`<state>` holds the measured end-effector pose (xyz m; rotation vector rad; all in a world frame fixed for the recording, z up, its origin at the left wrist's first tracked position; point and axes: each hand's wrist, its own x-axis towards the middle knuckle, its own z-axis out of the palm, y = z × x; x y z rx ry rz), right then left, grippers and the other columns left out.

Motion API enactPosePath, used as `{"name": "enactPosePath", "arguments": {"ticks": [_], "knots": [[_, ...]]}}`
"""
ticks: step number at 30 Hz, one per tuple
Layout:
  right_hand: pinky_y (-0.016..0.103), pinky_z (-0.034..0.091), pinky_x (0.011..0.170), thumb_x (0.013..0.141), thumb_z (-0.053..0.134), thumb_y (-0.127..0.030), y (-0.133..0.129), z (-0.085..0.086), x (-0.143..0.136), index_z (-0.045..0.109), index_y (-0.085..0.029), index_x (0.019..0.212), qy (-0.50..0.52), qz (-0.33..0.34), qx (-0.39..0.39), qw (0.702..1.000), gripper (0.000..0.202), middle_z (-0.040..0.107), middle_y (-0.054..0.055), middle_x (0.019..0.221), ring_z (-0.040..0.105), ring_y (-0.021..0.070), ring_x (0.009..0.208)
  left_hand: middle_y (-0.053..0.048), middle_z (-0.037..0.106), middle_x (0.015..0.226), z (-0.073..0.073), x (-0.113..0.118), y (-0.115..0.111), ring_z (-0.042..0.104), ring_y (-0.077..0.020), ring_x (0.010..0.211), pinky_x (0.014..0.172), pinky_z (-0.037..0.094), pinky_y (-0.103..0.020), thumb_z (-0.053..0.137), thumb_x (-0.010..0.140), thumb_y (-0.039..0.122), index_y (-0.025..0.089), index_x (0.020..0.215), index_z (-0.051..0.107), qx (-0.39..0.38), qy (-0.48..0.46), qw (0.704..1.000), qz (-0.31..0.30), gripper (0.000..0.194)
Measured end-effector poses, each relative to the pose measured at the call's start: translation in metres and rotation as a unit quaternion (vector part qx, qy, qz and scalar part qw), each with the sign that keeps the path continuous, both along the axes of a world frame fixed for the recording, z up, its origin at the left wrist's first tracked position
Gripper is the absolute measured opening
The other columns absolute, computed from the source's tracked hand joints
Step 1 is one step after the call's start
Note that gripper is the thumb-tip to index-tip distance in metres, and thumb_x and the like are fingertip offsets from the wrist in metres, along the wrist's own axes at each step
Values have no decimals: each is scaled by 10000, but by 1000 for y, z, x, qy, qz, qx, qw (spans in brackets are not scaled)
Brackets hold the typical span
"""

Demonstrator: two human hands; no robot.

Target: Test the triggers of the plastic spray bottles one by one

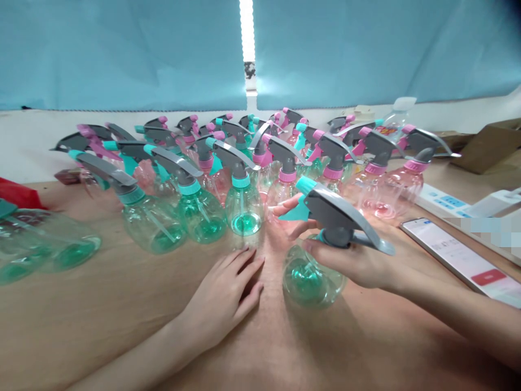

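My right hand (362, 263) is wrapped round the neck of a clear green spray bottle (311, 279) with a grey and turquoise trigger head. The bottle tilts a little, its nozzle pointing to the upper left; whether its base touches the table cannot be made out. Flat on the wooden table lies my left hand (232, 288), fingers stretched out and holding nothing. Just beyond its fingertips stands an upright green spray bottle (244, 209), with another green spray bottle (201, 214) to its left. Pink spray bottles (283, 187) stand behind the held one.
Several more green and pink spray bottles crowd the back of the table. Two green bottles (77, 247) lie at the far left near a red item (20, 193). On the right are a phone (459, 258), a white power strip (443, 201) and a cardboard box (488, 144).
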<state>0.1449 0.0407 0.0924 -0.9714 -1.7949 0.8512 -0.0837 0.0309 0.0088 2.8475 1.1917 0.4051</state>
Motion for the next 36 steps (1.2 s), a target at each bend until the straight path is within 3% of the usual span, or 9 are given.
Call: {"name": "enactPosePath", "arguments": {"ticks": [6,10,17,19,27,32,36], "knots": [[276,491,580,663,473,-105,-1,-2,3,625,-253,935,-25,5,5,1000,346,664,4,810,603,150,648,-153,570,1342,0,0,0,510,-307,1248,1006,452,-479,425,992,308,134,1318,547,-2,4,1000,-3,389],[273,491,571,652,505,-80,-1,0,9,642,-293,991,-71,-7,21,997,423,619,-41,670,583,142,575,-148,575,1338,0,0,-1,510,-302,1250,1007,451,-475,428,989,303,142,1312,548,0,8,1000,-1,380],[296,513,552,614,507,-68,-3,9,6,562,-259,680,-69,-18,53,996,209,564,-39,563,606,168,580,-155,573,1341,1,0,0,514,-313,1244,1012,448,-485,445,979,293,135,1307,556,-8,5,1000,1,380],[293,508,522,609,503,-72,-4,8,5,531,-261,665,-56,-32,61,996,199,531,-45,527,591,162,540,-148,575,1339,1,0,0,514,-308,1244,1015,446,-484,443,979,295,143,1311,553,-9,3,1000,1,381],[258,460,446,597,508,-102,-3,3,7,578,-263,773,-42,-29,59,997,248,652,-30,701,568,133,507,-138,569,1350,0,0,0,507,-309,1258,1017,445,-487,447,977,302,166,1317,547,-12,-22,1000,1,380],[272,476,504,617,472,-116,-2,1,6,607,-266,1096,-33,5,20,999,520,642,-8,749,573,146,555,-150,577,1335,1,0,0,513,-314,1249,1005,453,-488,432,984,305,143,1300,560,-6,-7,1000,0,377],[261,466,507,621,481,-94,-2,-7,8,573,-263,1213,-33,2,1,999,623,615,-20,721,482,108,476,-137,583,1330,1,1,0,518,-303,1242,1002,455,-479,419,990,313,160,1311,548,-3,-2,1000,0,379]]}}
